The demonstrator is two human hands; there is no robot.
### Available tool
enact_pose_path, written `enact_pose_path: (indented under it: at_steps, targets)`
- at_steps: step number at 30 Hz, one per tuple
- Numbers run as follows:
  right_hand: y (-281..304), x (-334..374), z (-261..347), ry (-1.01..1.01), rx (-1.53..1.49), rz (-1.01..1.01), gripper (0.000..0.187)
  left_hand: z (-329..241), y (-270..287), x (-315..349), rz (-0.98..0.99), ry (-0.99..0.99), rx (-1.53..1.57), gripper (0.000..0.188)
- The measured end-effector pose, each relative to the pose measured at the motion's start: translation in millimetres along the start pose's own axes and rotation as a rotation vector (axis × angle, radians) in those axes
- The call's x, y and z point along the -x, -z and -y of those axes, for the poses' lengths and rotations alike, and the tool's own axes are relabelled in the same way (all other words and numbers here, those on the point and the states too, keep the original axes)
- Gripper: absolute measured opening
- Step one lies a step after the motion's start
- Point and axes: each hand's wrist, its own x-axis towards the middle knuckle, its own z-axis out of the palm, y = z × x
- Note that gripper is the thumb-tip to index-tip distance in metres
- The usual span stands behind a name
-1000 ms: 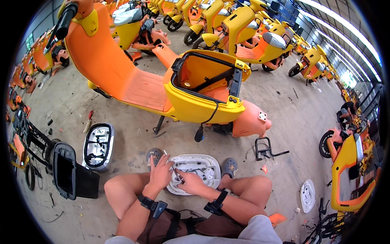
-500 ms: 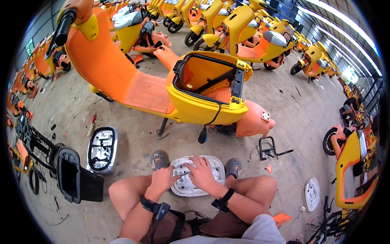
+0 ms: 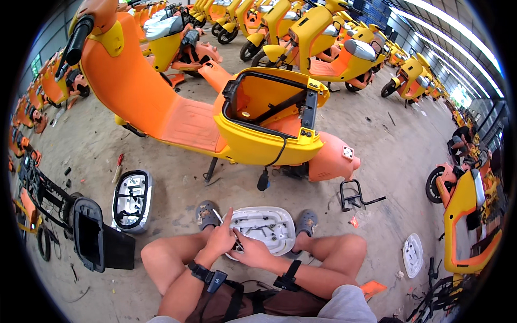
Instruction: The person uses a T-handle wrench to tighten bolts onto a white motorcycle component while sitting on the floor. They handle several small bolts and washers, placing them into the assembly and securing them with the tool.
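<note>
My left hand [image 3: 219, 240] is closed around a thin pale metal rod [image 3: 218, 216], its index finger stretched out along it. The rod's other part shows between my hands. My right hand [image 3: 254, 252] is curled close beside the left, fingers pinched near a small dark piece that I cannot make out. Both hands are over the near left edge of a white plastic seat base [image 3: 277, 229], which lies on the floor between my feet with its ribbed side up. Small dark parts lie in its hollow.
A yellow and orange scooter [image 3: 188, 126] with an open seat compartment stands ahead. To the left are a silver seat [image 3: 145, 185] lying upside down, a black bin [image 3: 121, 252] and a red-handled screwdriver [image 3: 119, 160]. At right lie a black metal bracket [image 3: 353, 199] and a white panel [image 3: 413, 255].
Both hands have drawn back from the middle of the seat base to its near left edge. The thin rod now points up from the left hand.
</note>
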Motion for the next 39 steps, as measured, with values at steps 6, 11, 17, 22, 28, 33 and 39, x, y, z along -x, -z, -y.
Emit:
enact_pose_path:
  at_steps: [6, 11, 17, 22, 28, 33, 39]
  targets:
    - [17.7, -14.0, -29.2, 0.22, 0.221, -0.139, 0.034, 1.1, 11.0, 5.8, -0.005, 0.031, -0.203, 0.033]
    - [31.3, -21.8, -44.6, 0.293, 0.354, -0.395, 0.038, -6.1, 23.9, 14.1, 0.08, 0.063, -0.319, 0.039]
    - [26.1, -16.0, -24.9, 0.199, 0.06, -0.477, 0.05, -0.9, 6.4, 8.0, 0.039, 0.048, -0.306, 0.042]
    - [4.4, -0.4, -15.9, 0.143, -0.148, -0.04, 0.059, 12.4, -2.0, 2.4, 0.003, 0.105, -0.295, 0.041]
    - [17.0, -9.8, -10.9, 0.035, 0.008, 0.095, 0.047, 11.3, 9.1, 6.9, -0.003, 0.09, -0.224, 0.036]
    - [8.0, -12.2, -41.4, 0.289, 0.139, -0.107, 0.035, -5.6, 38.3, 11.9, -0.103, -0.024, -0.097, 0.034]
    - [18.1, -13.6, -27.6, 0.242, 0.216, -0.412, 0.035, -4.5, 25.4, 13.2, -0.024, -0.027, -0.255, 0.038]
